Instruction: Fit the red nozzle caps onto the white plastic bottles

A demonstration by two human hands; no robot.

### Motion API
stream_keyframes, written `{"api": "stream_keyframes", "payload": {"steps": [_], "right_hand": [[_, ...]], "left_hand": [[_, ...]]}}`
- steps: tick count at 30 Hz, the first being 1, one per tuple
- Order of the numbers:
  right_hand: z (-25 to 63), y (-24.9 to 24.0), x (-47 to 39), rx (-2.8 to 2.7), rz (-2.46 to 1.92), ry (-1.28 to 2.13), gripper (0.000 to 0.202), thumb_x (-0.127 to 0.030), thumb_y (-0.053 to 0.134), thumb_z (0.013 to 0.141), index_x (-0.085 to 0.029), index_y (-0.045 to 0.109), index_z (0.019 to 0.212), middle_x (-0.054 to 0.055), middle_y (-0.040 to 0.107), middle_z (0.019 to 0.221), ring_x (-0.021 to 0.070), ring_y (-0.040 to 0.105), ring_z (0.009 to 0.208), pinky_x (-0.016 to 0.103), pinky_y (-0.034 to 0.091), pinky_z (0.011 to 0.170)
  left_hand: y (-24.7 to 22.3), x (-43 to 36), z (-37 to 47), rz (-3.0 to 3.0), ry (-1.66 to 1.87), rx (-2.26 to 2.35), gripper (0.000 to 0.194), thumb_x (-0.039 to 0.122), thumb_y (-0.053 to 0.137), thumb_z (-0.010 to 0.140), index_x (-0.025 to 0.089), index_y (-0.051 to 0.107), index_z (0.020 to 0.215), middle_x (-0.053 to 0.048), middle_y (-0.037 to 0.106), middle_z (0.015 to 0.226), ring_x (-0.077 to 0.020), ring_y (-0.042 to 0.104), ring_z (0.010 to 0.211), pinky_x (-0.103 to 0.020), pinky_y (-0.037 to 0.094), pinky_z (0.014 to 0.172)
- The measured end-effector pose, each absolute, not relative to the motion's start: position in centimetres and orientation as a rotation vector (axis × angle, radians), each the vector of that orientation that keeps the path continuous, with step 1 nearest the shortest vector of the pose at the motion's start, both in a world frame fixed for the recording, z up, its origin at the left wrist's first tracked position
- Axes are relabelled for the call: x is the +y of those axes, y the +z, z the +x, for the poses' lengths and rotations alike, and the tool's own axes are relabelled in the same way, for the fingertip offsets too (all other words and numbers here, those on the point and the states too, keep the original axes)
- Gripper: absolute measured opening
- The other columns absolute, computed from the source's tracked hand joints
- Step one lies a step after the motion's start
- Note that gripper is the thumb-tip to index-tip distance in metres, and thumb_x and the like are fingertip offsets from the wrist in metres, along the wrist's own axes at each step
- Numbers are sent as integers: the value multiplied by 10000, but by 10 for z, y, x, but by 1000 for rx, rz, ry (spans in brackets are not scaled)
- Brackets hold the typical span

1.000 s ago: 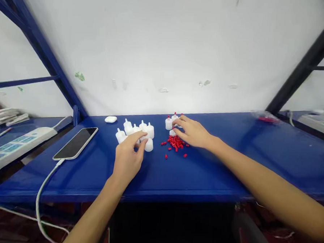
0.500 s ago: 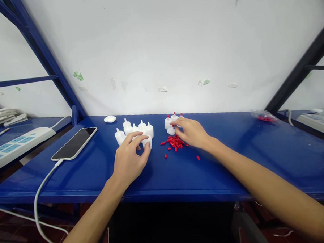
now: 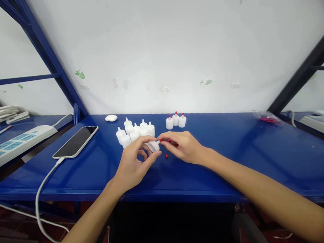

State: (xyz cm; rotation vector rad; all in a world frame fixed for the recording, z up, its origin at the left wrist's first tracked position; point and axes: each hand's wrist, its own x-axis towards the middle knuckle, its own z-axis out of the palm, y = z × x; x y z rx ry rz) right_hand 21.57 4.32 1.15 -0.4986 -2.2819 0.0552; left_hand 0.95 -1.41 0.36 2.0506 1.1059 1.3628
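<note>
Blue table (image 3: 219, 171) spreads under everything, and its smooth look suggests that small round parts could roll if nudged. Past its left edge lies a white power strip (image 3: 16, 148), well apart from the work. The left hand (image 3: 132, 161) and right hand (image 3: 186, 146) meet near the middle. A phone (image 3: 76, 143) lies to their left, its cable (image 3: 38, 202) drooping past the front edge, where the left forearm could snag it if swung wide. Uncapped bottles (image 3: 135, 134) crowd just behind the left hand; a careless knuckle could topple them. Three capped bottles (image 3: 175, 119) stand upright farther back. The held bottle (image 3: 154, 145) is gripped between left thumb and fingers, tilted, spout rightward; squeezing unevenly could make it twist. Right fingertips pinch a red cap (image 3: 161, 140) at the spout; poor alignment could let it slip. Loose caps (image 3: 169, 140), mostly hidden by the right hand, could scatter under it; one stray cap (image 3: 166, 156) lies nearer the front.
</note>
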Motion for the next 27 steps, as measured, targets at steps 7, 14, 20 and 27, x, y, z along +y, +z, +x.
{"api": "stream_keyframes", "payload": {"steps": [7,14,20,27], "right_hand": [[210,15,37,-2605,-686,-185,215,-219,364,1012,-161,527,1140,38,722,923,134,581,591,273,265,518],[212,14,40,-2732,-630,-323,262,-245,295,1016,-150,538,999,79,669,925,156,552,646,301,239,552],[208,11,38,-2717,-681,-382,255,-251,332,991,-152,565,959,67,664,845,161,538,616,315,219,552],[220,33,56,-2572,-1230,-376,248,-265,372,973,-153,593,978,107,699,876,195,561,640,320,182,544]], "left_hand": [[3,-17,11,2023,1290,1029,208,275,658,908,223,604,1101,-24,631,1069,-80,597,687,-185,521,589],[-1,-17,11,2146,1260,1024,256,256,636,919,245,652,1174,-45,676,1081,-124,615,760,-248,555,689],[-1,-18,13,2207,1227,1046,255,274,667,896,238,619,1143,-37,663,1017,-118,578,705,-266,527,684],[3,-23,22,2341,1375,1142,371,241,575,919,192,364,618,67,367,535,-76,343,470,-237,305,496]]}}
